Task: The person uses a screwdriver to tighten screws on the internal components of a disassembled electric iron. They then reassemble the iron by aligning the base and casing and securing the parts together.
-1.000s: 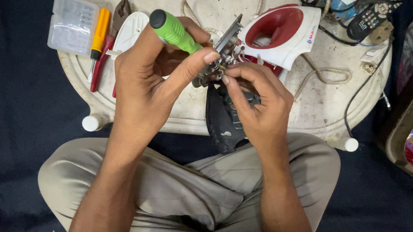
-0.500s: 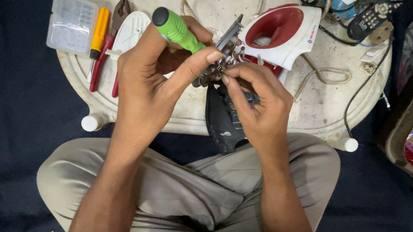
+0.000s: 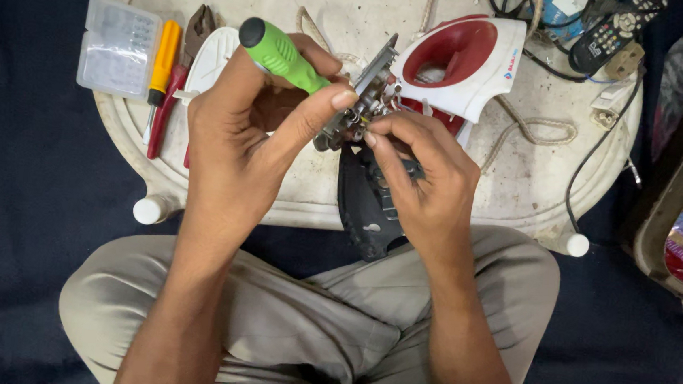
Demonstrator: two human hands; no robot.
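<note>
My left hand (image 3: 254, 120) grips a green-handled screwdriver (image 3: 283, 56), its tip pointing into a small metal assembly (image 3: 362, 104) held up over the table. My right hand (image 3: 424, 178) pinches that metal part from the right and also rests against a black iron soleplate (image 3: 363, 206) that stands on edge against my lap. Just behind the hands lies the iron's white and red plastic cover (image 3: 469, 64), open side up, with a braided cord running from it.
A worn white oval table (image 3: 355, 14) carries a clear parts box (image 3: 117, 46), a yellow-handled screwdriver (image 3: 163, 60), red-handled pliers (image 3: 179, 82) and a white plastic piece (image 3: 212, 56) at left. A remote control (image 3: 614, 31), cables and a plug (image 3: 612, 104) sit at right. Dark floor surrounds my crossed legs.
Nearly nothing differs; the screwdriver handle has shifted very slightly while both hands stay on the metal assembly.
</note>
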